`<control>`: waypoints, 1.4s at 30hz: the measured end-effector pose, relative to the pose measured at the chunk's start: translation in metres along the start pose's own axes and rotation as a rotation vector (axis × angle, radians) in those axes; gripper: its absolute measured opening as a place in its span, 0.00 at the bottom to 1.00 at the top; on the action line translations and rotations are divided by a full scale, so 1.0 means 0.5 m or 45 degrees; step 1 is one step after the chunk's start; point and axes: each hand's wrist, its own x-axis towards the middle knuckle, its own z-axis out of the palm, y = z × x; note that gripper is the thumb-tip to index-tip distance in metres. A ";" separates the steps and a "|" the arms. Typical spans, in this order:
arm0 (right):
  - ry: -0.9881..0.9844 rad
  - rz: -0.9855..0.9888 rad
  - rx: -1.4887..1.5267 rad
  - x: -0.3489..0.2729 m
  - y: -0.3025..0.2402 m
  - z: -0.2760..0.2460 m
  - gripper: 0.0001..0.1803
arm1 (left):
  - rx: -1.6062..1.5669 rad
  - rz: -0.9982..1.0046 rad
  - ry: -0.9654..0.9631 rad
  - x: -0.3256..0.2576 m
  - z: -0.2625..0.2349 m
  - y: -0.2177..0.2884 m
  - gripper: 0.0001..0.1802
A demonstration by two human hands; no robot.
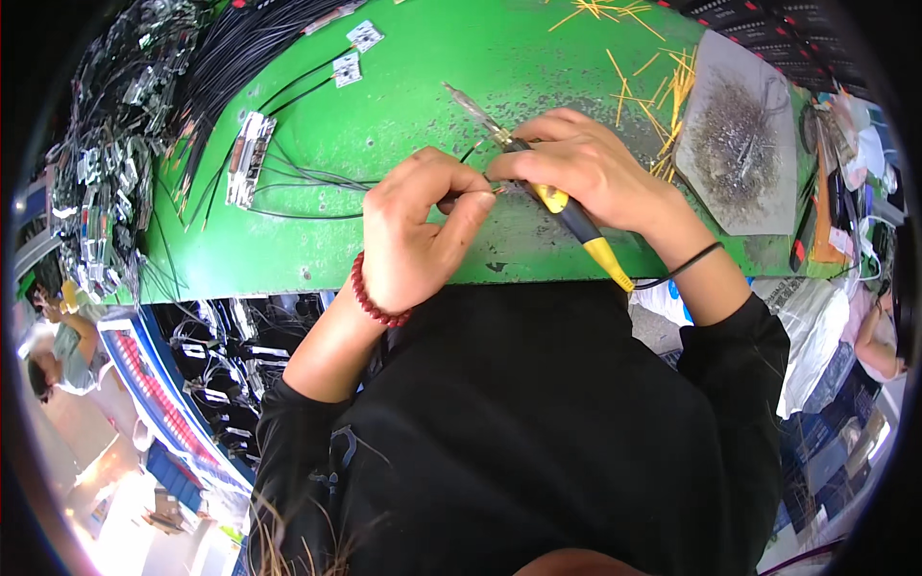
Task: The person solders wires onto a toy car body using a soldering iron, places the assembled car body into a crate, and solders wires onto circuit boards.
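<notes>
My left hand (423, 221) is closed, thumb and index finger pinched on black wires (317, 178). Bare copper-coloured ends stick out just past those fingertips. To the left, the wires run to a flat silvery piece (250, 161) lying on the green tabletop (432, 58). In my right hand (595, 171) is a yellow-and-black soldering iron (581, 227), its metal tip pointing up and left, away from the wires. The right fingertips nearly meet the left ones; whether they also grip a wire is hidden. Two small white circuit boards (347, 69) on black leads lie farther off.
Bundled black wires (230, 58) and a heap of silvery wired parts (106, 202) fill the left side. Thin yellow sticks (663, 106) are scattered beside a grey board (735, 134) covered in dark debris. Other people (72, 355) show at both edges.
</notes>
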 end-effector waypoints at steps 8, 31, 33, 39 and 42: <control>0.364 0.325 -0.283 -0.019 -0.041 0.057 0.24 | 0.213 0.125 -0.120 0.009 0.041 -0.025 0.06; 1.321 1.003 0.682 -0.357 -0.081 -0.101 0.14 | 0.503 0.227 -0.128 0.017 0.086 -0.034 0.06; 1.455 1.006 0.572 -0.381 -0.075 -0.120 0.08 | 0.514 0.170 -0.146 0.016 0.089 -0.032 0.06; 1.913 0.961 0.492 -0.475 -0.030 -0.157 0.04 | 0.538 0.180 -0.169 0.023 0.097 -0.025 0.05; 1.908 1.007 0.370 -0.483 -0.011 -0.155 0.03 | 0.546 0.152 -0.164 0.015 0.098 -0.026 0.05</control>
